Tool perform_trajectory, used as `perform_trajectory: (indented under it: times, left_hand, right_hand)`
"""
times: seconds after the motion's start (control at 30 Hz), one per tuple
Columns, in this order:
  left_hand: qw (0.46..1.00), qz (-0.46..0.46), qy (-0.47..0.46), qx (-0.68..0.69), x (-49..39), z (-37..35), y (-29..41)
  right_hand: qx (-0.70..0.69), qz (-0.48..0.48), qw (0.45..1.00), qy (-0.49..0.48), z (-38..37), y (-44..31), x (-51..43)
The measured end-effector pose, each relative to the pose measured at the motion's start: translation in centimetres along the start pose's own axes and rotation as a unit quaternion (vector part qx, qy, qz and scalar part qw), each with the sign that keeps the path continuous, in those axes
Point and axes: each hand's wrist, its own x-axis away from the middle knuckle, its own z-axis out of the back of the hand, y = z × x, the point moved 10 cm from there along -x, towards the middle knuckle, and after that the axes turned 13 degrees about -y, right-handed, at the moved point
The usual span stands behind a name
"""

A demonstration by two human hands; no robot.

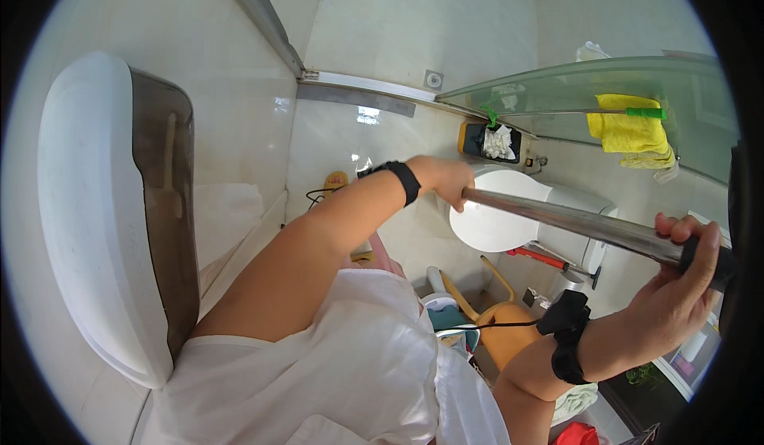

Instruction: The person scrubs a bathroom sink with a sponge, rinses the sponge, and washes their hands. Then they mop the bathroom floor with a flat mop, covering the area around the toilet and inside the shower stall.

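Note:
A long shiny metal pole (555, 215) runs slantwise across the right half of the view. My left hand (444, 179) is wrapped around its left end, over the white toilet (498, 212), whose lid is down. Whether the pole continues past that fist is hidden. Farther right, my right hand (686, 260) grips the pole beside its black end piece (710, 264), near the picture's dark rim. Both wrists wear black straps, and a cable leads from the device (564, 312) on the right one.
Left stands a large white wall-mounted dispenser (89, 224). A bin (501, 143) with crumpled paper is beyond the toilet, below a glass panel (567, 84) with a yellow cloth (630, 125). A red-handled tool (540, 258), a yellow chair (507, 328) and tubs with cloths (450, 319) are nearby.

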Motion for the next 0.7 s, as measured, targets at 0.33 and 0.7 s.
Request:
perform_trajectory:
  times: [0.33,0.7]
  left_hand:
    - [0.993,0.088,-0.051,-0.057,-3.3,2.6,1.8]
    - [0.985,0.132,0.034,-0.106,-9.0,3.7,4.1]
  right_hand:
    - [-0.071,0.073,0.995,-0.010,5.9,3.0,-0.9]
    - [-0.062,0.088,0.993,0.039,14.0,10.2,-0.9]
